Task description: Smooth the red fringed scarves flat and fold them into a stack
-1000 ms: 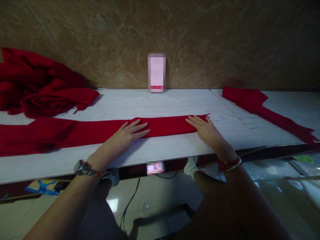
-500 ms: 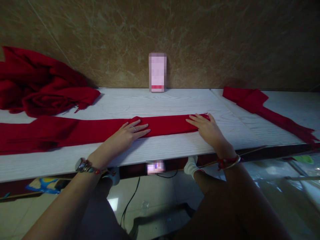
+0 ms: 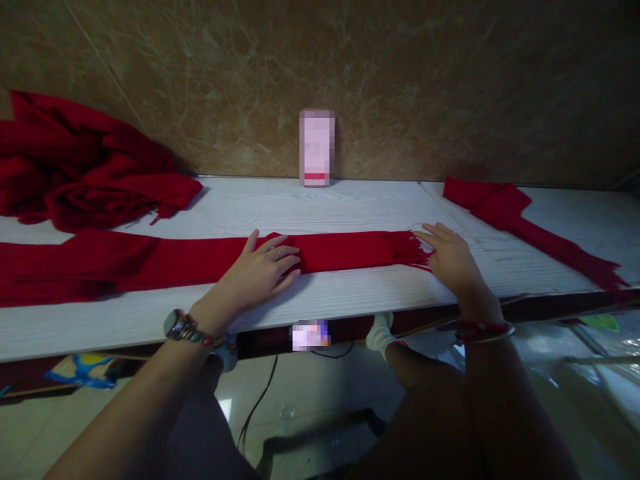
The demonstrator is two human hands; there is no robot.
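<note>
A long red scarf (image 3: 345, 252) lies flat in a folded strip along the white wood-grain table, its left end running out of view. Its fringe (image 3: 407, 248) is spread at the right end. My left hand (image 3: 270, 267) rests on the middle of the strip with fingers apart, a ring on one finger. Just past the fringe tips is my right hand (image 3: 450, 257), fingers stretched out toward the scarf's end and holding nothing that I can see. Whether its fingertips touch the fringe I cannot tell.
A heap of red cloth (image 3: 95, 173) lies at the back left. Another red scarf (image 3: 530, 223) lies at the right. A blurred pink upright object (image 3: 317, 148) leans against the brown marbled wall (image 3: 400, 87). A black cable (image 3: 260, 400) trails over the floor below the table's front edge.
My right hand has moved right, off the scarf's end, and the fringe it covered now shows spread out. My left hand stays on the scarf, its thumb lifted further out.
</note>
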